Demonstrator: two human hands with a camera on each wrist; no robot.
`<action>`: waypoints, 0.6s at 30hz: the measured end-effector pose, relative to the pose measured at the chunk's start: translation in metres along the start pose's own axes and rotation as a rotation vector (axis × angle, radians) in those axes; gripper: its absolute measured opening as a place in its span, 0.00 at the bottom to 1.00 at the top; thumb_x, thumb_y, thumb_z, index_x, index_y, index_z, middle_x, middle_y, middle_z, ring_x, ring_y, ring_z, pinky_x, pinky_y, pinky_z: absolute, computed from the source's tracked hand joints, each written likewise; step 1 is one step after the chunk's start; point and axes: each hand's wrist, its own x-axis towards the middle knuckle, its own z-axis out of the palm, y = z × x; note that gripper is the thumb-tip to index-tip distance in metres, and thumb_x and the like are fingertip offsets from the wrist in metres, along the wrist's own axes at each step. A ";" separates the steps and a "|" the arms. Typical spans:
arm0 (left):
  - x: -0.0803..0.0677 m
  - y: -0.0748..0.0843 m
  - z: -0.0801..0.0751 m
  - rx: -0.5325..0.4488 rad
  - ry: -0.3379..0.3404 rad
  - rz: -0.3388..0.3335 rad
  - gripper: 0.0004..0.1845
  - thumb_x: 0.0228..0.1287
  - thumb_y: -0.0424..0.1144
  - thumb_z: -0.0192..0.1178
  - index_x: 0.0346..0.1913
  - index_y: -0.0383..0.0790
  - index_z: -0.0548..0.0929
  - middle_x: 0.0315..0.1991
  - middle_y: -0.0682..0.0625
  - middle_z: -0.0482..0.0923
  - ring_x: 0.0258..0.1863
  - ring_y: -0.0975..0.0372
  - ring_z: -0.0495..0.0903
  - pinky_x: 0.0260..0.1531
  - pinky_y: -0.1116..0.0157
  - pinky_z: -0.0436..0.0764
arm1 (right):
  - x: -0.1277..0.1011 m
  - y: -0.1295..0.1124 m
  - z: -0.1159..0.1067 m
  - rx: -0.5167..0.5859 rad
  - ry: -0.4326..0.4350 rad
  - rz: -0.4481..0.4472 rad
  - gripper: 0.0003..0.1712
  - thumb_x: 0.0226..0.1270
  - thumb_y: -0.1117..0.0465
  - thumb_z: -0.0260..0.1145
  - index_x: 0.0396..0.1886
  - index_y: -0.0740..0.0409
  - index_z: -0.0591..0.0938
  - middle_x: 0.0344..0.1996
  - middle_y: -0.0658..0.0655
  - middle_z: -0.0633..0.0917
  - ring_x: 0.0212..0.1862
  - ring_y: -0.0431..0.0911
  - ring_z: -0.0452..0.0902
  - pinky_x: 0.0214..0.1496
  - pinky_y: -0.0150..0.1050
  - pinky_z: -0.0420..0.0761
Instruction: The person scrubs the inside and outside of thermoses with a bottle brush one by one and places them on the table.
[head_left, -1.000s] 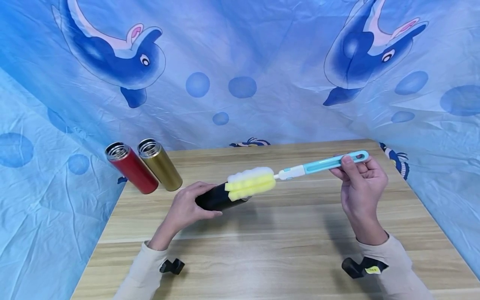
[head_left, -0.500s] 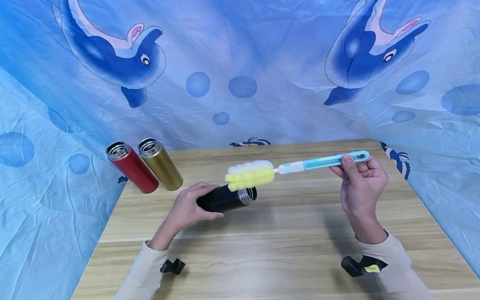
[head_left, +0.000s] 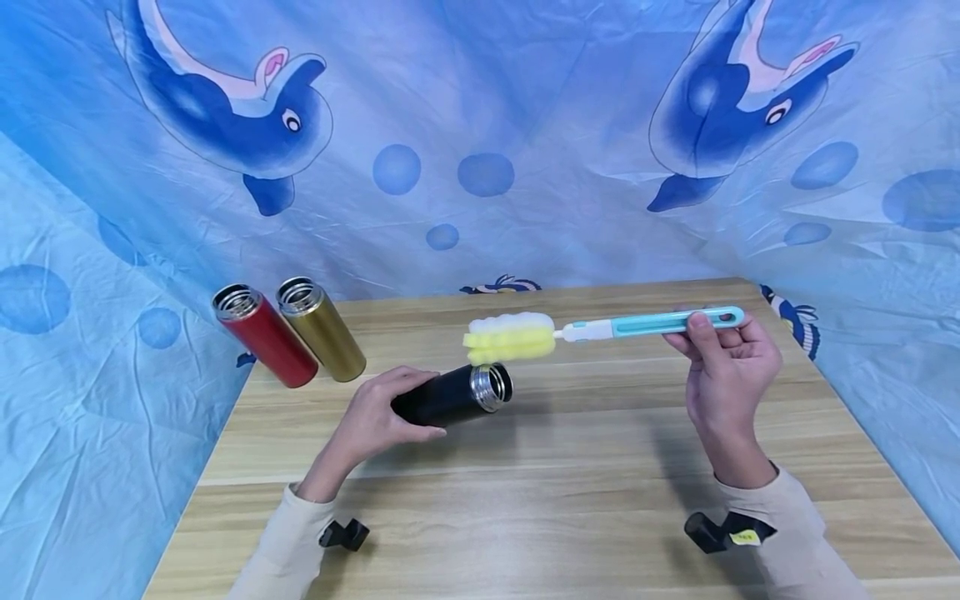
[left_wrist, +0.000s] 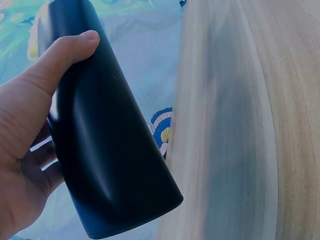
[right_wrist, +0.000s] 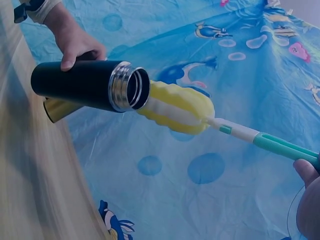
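Black flask [head_left: 448, 397] gripped around its body by curled left hand [head_left: 372, 421]; sponge brush [head_left: 600, 330] pinched at handle by right hand [head_left: 731, 367]; no readable writing.

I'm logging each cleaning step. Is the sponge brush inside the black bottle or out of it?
Out. The yellow sponge head sits clear of the black bottle and its open threaded mouth.

This looks like a makeshift recording booth rather than a lived-in room. A wrinkled blue cloth [head_left: 525, 125] printed with cartoon dolphins [head_left: 247, 117] and bubbles hangs behind and wraps both sides, closing off the surroundings. A light wood-grain tabletop [head_left: 570, 483] fills the foreground, and two small black clamps [head_left: 345, 533] sit at its near edge.
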 end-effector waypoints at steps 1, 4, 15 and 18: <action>0.000 0.000 0.000 -0.004 0.004 0.000 0.39 0.35 0.55 0.86 0.57 0.50 0.88 0.50 0.56 0.85 0.49 0.61 0.84 0.45 0.56 0.84 | 0.000 0.000 -0.001 -0.004 0.001 -0.001 0.06 0.63 0.86 0.60 0.40 0.84 0.74 0.32 0.74 0.87 0.34 0.57 0.90 0.37 0.43 0.87; -0.001 -0.001 0.000 -0.012 0.008 -0.006 0.39 0.35 0.55 0.86 0.57 0.51 0.88 0.49 0.57 0.85 0.48 0.62 0.84 0.45 0.56 0.84 | -0.001 0.000 -0.004 -0.012 0.006 -0.002 0.06 0.63 0.86 0.60 0.39 0.84 0.74 0.31 0.73 0.87 0.33 0.57 0.90 0.36 0.43 0.87; 0.000 -0.001 0.000 -0.019 -0.004 -0.031 0.38 0.36 0.56 0.85 0.57 0.51 0.87 0.50 0.58 0.85 0.50 0.63 0.83 0.46 0.56 0.84 | 0.001 -0.002 -0.011 -0.005 0.010 -0.012 0.06 0.63 0.87 0.59 0.39 0.83 0.74 0.30 0.73 0.87 0.33 0.57 0.90 0.37 0.43 0.87; 0.001 -0.001 0.000 -0.023 -0.007 -0.033 0.38 0.36 0.56 0.85 0.57 0.52 0.88 0.51 0.58 0.85 0.50 0.62 0.83 0.47 0.56 0.84 | 0.001 -0.002 -0.012 -0.007 0.006 -0.010 0.06 0.63 0.87 0.59 0.39 0.84 0.74 0.31 0.73 0.87 0.33 0.57 0.90 0.37 0.44 0.87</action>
